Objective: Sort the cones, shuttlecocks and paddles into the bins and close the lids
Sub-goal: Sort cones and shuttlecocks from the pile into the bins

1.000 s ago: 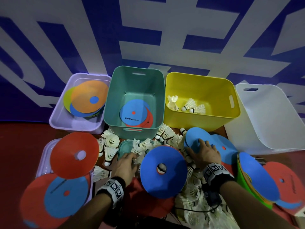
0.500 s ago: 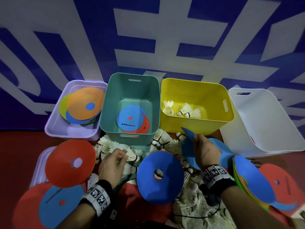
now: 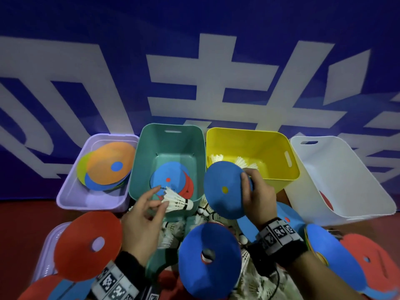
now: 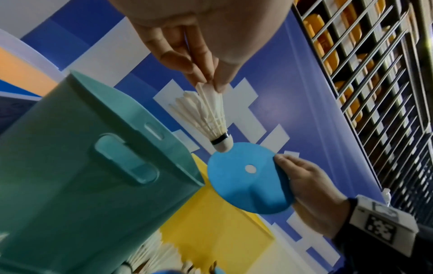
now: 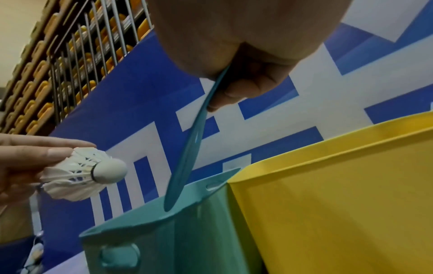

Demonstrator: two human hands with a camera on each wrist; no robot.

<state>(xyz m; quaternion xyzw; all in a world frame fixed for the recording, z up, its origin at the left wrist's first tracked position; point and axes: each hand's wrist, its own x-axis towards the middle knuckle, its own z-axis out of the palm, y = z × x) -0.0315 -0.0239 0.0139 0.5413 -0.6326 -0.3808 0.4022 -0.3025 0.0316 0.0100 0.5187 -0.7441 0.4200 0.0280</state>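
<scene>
My left hand [image 3: 161, 205] pinches a white shuttlecock [image 3: 178, 200] by its feathers, cork pointing right, over the front rim of the teal bin [image 3: 171, 135]. In the left wrist view the shuttlecock [image 4: 208, 115] hangs from the fingertips [image 4: 206, 74]. My right hand [image 3: 249, 187] grips a flat blue disc [image 3: 225, 191] by its right edge, above the front corners of the teal bin and the yellow bin [image 3: 279, 169]. The right wrist view shows that disc [image 5: 194, 133] edge-on above the teal bin [image 5: 164, 231]. The yellow bin holds shuttlecocks [image 3: 242, 162].
A purple bin [image 3: 71, 198] at the left holds orange, yellow and blue discs. A white bin [image 3: 346, 180] stands at the right. Red cone [image 3: 86, 243], blue cone [image 3: 210, 258], more discs [image 3: 331, 256] and loose shuttlecocks [image 3: 171, 232] crowd the floor in front.
Both hands rose from the pile toward the bins. The left lifted a shuttlecock. The right lifted the blue disc up and left, now level with the bin rims.
</scene>
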